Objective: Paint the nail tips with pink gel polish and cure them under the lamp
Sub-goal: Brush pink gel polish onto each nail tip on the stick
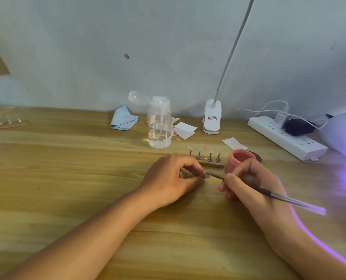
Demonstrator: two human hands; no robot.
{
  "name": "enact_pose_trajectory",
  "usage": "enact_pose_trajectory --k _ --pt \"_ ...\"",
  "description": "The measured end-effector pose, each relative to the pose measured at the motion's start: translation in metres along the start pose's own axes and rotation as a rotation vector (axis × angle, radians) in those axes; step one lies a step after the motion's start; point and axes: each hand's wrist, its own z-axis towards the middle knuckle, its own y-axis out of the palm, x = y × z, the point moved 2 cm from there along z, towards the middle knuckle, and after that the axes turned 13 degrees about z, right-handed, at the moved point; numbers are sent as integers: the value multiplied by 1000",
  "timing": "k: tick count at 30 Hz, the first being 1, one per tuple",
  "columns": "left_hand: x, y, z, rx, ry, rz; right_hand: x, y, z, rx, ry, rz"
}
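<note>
My left hand (172, 176) pinches a small nail tip on its metal stand (204, 176) between thumb and fingers, low over the wooden table (67, 178). My right hand (246, 184) grips a thin gel brush (277, 196) like a pen, its bristle end touching that nail tip. Just behind my hands stands a wooden holder strip (210, 164) carrying several more nail tips on stands. The open pink gel pot (238, 161) sits right behind my right hand's fingers. The curing lamp (343, 132) glows purple at the far right edge.
A clear pump bottle (160, 124) stands behind the holder, with a blue cloth (123, 119), white paper wipes (185, 129) and a clip-on desk lamp base (212, 117). A white power strip (287, 137) lies at the right. Another strip of nail tips (4, 123) lies far left.
</note>
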Motion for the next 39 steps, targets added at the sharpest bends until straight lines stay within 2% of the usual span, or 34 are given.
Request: enact_pose_trajectory --k 12,15,17,19,22,26,31,39 --pt "0 0 0 -12 13 -16 3 -1 1 19 -28 -48" --pt "1 -1 -1 -16 13 -9 0 -4 1 98 -175 126" --pt "1 -2 -1 -13 10 -9 -9 -7 1 128 -319 149" --pt "2 -1 -2 -8 7 -11 -14 -14 5 161 -379 135" --pt "2 -1 -2 2 -7 -11 -14 -34 12 241 -362 53" --pt "2 -1 -3 -1 3 -5 -6 -49 23 308 -317 -263" --pt "3 0 -3 34 15 -32 4 -45 31 266 -245 -483" --pt "2 0 -2 19 3 -46 5 -44 33 259 -283 -537"
